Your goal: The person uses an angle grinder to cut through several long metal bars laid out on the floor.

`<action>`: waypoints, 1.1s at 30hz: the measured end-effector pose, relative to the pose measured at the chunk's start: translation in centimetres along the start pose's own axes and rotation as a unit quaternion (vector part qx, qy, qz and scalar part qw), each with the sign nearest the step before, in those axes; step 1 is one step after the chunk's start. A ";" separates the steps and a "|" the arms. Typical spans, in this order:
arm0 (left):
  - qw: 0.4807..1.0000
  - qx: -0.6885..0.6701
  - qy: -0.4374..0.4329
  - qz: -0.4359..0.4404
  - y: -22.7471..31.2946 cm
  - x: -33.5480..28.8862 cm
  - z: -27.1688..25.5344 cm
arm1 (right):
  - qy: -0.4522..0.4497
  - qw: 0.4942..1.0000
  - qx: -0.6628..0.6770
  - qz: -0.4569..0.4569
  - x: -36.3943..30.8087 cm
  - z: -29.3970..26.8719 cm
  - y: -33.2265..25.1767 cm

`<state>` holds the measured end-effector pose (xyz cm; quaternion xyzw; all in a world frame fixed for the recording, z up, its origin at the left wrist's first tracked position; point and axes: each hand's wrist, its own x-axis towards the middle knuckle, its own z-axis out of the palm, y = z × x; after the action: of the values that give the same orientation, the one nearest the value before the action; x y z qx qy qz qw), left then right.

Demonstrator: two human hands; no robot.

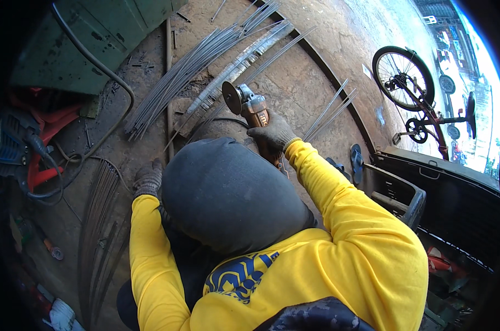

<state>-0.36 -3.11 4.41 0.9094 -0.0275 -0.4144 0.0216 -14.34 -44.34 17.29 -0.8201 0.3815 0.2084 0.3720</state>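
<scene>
We find the right grip [273, 131] clasping an angle grinder [255, 108], the left grip [148, 179] indeterminable, metal rods [179, 76] ahead of both, completed and outstanding work indistinguishable.

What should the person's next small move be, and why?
Perhaps bring the left hand to the angle grinder to steady it: only the right hand grips it, the left is apart from it, and its disc appears near loose metal rods.

Straight down onto brown, stained floor [308, 69] | carrying a great fan of grey rods [178, 80] up top | alongside a pale notched bar [242, 62] | over to loose thin rods [330, 115] out right | past dark slippers [357, 164] | back left to dark rods [100, 204]!
</scene>
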 end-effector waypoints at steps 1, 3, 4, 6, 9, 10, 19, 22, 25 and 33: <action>1.000 0.001 0.000 0.000 0.1 0.0 -0.1 | 0.002 1.000 0.001 -0.003 0.1 0.0 0.2; 1.000 0.004 -0.001 -0.004 0.2 0.0 -0.2 | 0.005 1.000 0.002 -0.006 0.1 0.1 0.3; 1.000 0.006 -0.001 -0.005 0.3 0.0 -0.3 | 0.005 1.000 0.002 -0.006 0.0 0.1 0.2; 1.000 0.006 -0.003 -0.008 0.2 0.0 -0.3 | 0.005 1.000 0.002 -0.004 -0.1 0.1 0.1; 1.000 -0.002 0.004 0.002 0.3 0.1 -0.1 | 0.001 1.000 0.001 0.000 -0.1 -0.1 0.2; 1.000 -0.003 0.006 0.003 0.3 0.2 0.0 | -0.002 1.000 -0.001 0.001 -0.1 -0.1 0.2; 1.000 -0.021 0.007 0.008 0.2 0.0 -0.3 | 0.002 1.000 0.017 0.004 0.2 0.3 0.4; 1.000 -0.023 0.009 -0.001 0.7 -0.7 -0.7 | -0.009 1.000 0.006 -0.003 0.6 0.1 0.0; 1.000 -0.026 0.012 0.004 0.5 -1.1 -0.9 | -0.013 0.999 -0.028 -0.018 1.0 0.0 -0.8; 0.999 -0.040 -0.020 -0.012 1.3 -1.7 -1.6 | -0.050 0.995 -0.062 -0.064 2.4 -0.2 -2.6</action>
<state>-0.26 -4.30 6.82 0.8998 0.0001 -0.4331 0.0528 -10.81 -44.49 17.08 -0.8525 0.2958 0.2485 0.3520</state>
